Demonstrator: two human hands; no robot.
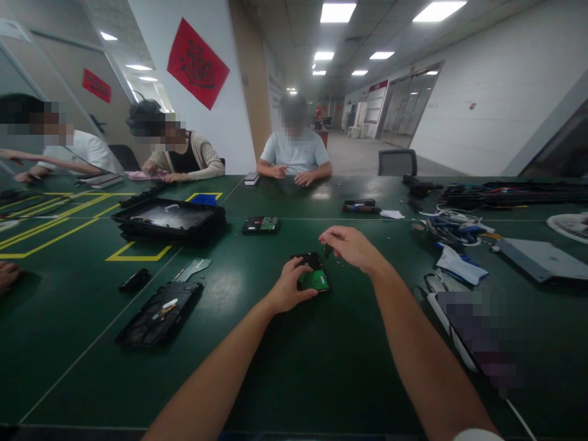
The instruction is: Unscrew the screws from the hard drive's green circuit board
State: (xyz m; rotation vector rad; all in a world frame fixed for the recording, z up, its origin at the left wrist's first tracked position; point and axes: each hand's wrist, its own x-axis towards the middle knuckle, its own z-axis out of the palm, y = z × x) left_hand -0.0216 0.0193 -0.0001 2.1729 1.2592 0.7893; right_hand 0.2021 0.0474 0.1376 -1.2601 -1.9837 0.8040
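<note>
A small hard drive [314, 277] with a green circuit board facing up lies on the dark green table [294, 367]. My left hand [289, 286] grips its left side and holds it down. My right hand [351, 247] hovers just above and right of the drive, fingers pinched around a small dark tool [327, 249] whose tip points down at the drive's far corner. A few tiny screws [339, 262] lie on the table beside the drive.
A second drive [261, 225] lies farther back, black trays [169, 220] at the left, an opened black case [160, 312] at near left. Cables and tools [452, 229] crowd the right. Three people sit across the table; another person's hand [8, 274] rests at the left edge.
</note>
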